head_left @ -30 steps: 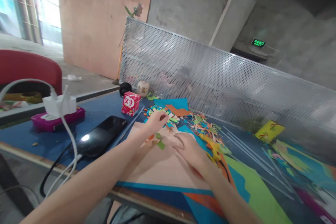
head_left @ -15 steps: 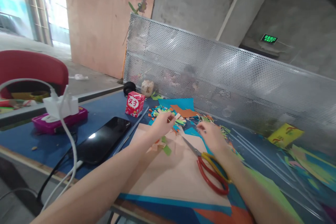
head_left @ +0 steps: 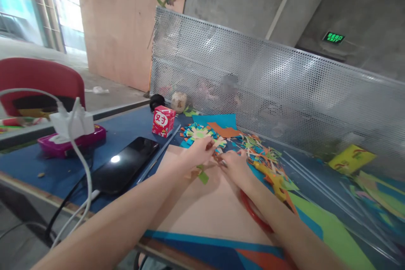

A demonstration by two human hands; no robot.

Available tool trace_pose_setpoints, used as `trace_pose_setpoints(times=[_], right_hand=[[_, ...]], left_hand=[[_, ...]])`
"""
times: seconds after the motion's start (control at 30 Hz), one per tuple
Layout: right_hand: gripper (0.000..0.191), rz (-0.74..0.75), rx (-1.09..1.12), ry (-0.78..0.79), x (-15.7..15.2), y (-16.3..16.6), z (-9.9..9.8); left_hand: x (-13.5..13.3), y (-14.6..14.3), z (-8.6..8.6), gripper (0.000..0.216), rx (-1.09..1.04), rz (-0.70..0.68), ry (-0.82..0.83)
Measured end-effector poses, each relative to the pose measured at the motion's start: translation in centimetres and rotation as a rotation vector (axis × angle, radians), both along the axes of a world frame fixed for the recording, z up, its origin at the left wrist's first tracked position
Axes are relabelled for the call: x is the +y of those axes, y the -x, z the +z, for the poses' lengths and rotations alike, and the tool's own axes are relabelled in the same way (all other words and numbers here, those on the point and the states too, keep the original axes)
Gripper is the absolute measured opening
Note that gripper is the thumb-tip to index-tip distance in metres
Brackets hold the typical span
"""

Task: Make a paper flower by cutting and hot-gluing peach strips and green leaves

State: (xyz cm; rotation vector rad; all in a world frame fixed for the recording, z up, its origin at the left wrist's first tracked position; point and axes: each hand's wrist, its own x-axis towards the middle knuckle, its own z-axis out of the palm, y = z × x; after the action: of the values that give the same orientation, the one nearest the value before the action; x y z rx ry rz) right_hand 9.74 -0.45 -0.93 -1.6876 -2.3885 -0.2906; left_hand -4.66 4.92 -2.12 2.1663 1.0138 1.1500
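My left hand [head_left: 199,152] rests on the tan paper sheet [head_left: 202,206] with its fingers pinched near a fringed paper flower [head_left: 199,133]. My right hand [head_left: 236,168] lies right beside it, fingers curled and touching something small that I cannot make out. A green paper scrap [head_left: 203,176] lies just below both hands. Red-handled scissors [head_left: 253,213] lie on the sheet, partly hidden under my right forearm.
A black phone [head_left: 125,164], a red carton [head_left: 163,120], a white charger [head_left: 73,123] on a magenta case [head_left: 68,143], a yellow glue gun [head_left: 274,177], paper scraps [head_left: 257,147] and thin clear sticks [head_left: 313,181] lie about. A perforated metal screen [head_left: 284,93] closes the back.
My right hand went out to the scrap pile and has come back next to my left hand. The scissors now lie under my right forearm.
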Motion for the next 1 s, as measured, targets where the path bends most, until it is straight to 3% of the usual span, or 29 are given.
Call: trace_pose_setpoints(times=[0.43, 0.67, 0.87, 1.0], right_hand=[[0.032, 0.045, 0.039, 0.028, -2.3, 0.0, -0.5], [0.044, 0.001, -0.029, 0.025, -3.4, 0.3, -0.7], [0.027, 0.106, -0.011, 0.048, -4.3, -0.1, -0.7], [0.027, 0.192, 0.026, 0.073, -5.6, -0.5, -0.3]], left_hand=[[0.2, 0.3, 0.0, 0.022, 0.022, 0.029, -0.032], [-0.5, 0.0, 0.1, 0.015, 0.087, -0.112, 0.008], [-1.0, 0.3, 0.3, 0.011, 0.187, -0.126, 0.016], [-1.0, 0.1, 0.4, 0.011, 0.214, -0.126, 0.019]])
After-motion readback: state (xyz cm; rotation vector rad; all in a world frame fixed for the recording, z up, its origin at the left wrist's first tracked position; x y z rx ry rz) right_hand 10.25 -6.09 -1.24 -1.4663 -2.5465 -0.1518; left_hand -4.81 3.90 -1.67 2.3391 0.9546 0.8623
